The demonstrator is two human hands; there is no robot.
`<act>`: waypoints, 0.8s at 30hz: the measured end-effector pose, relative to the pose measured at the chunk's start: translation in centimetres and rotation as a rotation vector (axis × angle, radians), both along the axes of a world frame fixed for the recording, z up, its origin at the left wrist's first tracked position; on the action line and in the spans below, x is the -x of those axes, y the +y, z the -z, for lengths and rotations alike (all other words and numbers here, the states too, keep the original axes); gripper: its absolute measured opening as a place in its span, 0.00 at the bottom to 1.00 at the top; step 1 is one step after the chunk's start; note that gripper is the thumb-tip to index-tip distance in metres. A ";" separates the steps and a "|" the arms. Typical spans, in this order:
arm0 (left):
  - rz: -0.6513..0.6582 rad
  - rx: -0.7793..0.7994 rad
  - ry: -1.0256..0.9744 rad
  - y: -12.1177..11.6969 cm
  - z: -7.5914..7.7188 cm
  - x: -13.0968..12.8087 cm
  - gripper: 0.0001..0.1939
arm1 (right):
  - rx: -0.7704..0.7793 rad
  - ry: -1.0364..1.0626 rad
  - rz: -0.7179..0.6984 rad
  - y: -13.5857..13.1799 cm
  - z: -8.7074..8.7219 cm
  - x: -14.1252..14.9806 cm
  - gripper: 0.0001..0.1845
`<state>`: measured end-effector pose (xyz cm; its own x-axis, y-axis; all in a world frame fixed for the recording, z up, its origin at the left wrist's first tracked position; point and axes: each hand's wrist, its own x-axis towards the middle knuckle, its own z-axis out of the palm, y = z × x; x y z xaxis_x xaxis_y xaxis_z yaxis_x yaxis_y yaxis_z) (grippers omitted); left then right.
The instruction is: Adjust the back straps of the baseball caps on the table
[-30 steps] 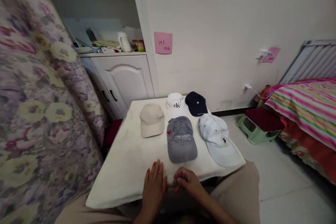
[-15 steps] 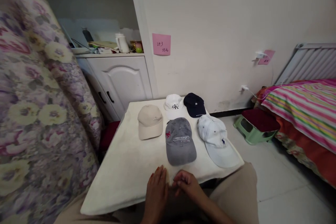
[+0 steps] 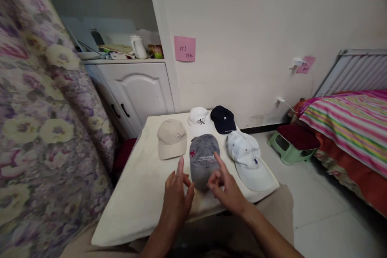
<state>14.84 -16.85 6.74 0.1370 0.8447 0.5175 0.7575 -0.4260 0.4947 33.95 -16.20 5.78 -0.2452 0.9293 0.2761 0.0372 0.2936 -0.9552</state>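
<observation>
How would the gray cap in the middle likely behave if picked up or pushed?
The gray cap would likely feel light, being mostly cloth. Its crown probably gives when squeezed, as the fabric looks soft, while the curved brim seems stiffer. Resting low on the cream cover, it should slide rather than roll.

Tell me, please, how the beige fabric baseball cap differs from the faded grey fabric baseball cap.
The beige fabric cap bears a small mark; the faded grey cap has larger lettering and a red emblem. The beige cap lies farther left and farther back than the grey cap. Both lie on the cream cloth, brims toward the camera.
</observation>
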 end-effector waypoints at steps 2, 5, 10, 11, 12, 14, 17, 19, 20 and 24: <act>-0.046 -0.033 -0.013 0.4 -3.2 -0.3 0.43 | -0.145 -0.067 0.122 0.6 -3.1 -0.9 0.51; -0.087 -0.092 -0.006 0.6 -6.8 -0.6 0.45 | -0.333 -0.149 0.310 1.4 -6.4 -2.0 0.49; -0.171 -0.113 -0.001 0.8 -9.1 -1.3 0.48 | -0.513 -0.256 0.463 2.1 -8.6 -3.2 0.47; -0.181 -0.104 -0.001 0.8 -9.2 -1.4 0.48 | -0.517 -0.267 0.475 2.3 -8.7 -3.4 0.47; -0.185 -0.092 -0.001 0.9 -9.2 -1.5 0.48 | -0.515 -0.273 0.484 2.4 -8.8 -3.5 0.48; -0.188 -0.069 -0.003 1.1 -9.0 -1.6 0.48 | -0.499 -0.279 0.494 2.6 -8.8 -3.6 0.48; -0.184 -0.047 -0.002 1.2 -8.7 -1.7 0.47 | -0.476 -0.275 0.497 2.7 -8.7 -3.6 0.48; -0.184 -0.045 -0.005 1.2 -8.7 -1.7 0.47 | -0.466 -0.266 0.491 2.7 -8.7 -3.6 0.48; -0.184 -0.045 -0.006 1.2 -8.7 -1.7 0.48 | -0.461 -0.262 0.488 2.7 -8.7 -3.6 0.48; -0.180 -0.040 -0.014 1.1 -8.8 -1.6 0.47 | -0.445 -0.255 0.478 2.7 -8.7 -3.7 0.49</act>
<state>16.47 -15.71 15.54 -0.0215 0.8337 0.5519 0.8165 -0.3040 0.4909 37.68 -13.51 14.48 0.0548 0.7631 0.6439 0.4665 0.5507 -0.6922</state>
